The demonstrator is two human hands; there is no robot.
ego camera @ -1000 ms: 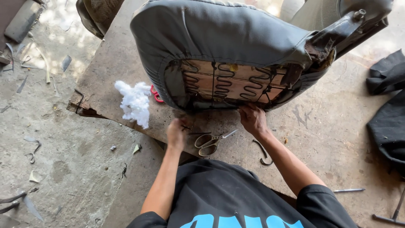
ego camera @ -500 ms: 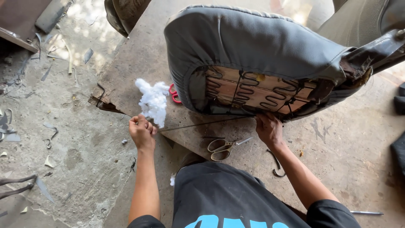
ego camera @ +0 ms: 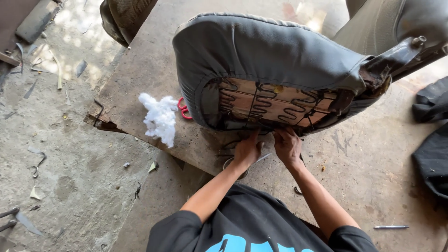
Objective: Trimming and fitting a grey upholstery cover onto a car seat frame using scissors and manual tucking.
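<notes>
A grey car seat (ego camera: 275, 56) lies tipped on a worn board (ego camera: 140, 79), its underside with zigzag springs (ego camera: 275, 105) facing me. My left hand (ego camera: 247, 150) and my right hand (ego camera: 288, 145) are side by side at the lower edge of the seat cover, fingers pinching at the fabric rim. Whether a thread or needle is between the fingers is too small to tell. Scissors (ego camera: 231, 163) lie on the board, mostly hidden under my left wrist.
A clump of white stuffing (ego camera: 160, 119) and red-handled scissors (ego camera: 183, 108) lie left of the seat. Dark fabric (ego camera: 431, 140) is piled at the right. A metal rod (ego camera: 391, 227) lies on the concrete floor, with scraps scattered at the left.
My left hand, stretched out to the left near the stuffing half a second ago, has come back to the seat's lower edge beside my right hand. The view has shifted.
</notes>
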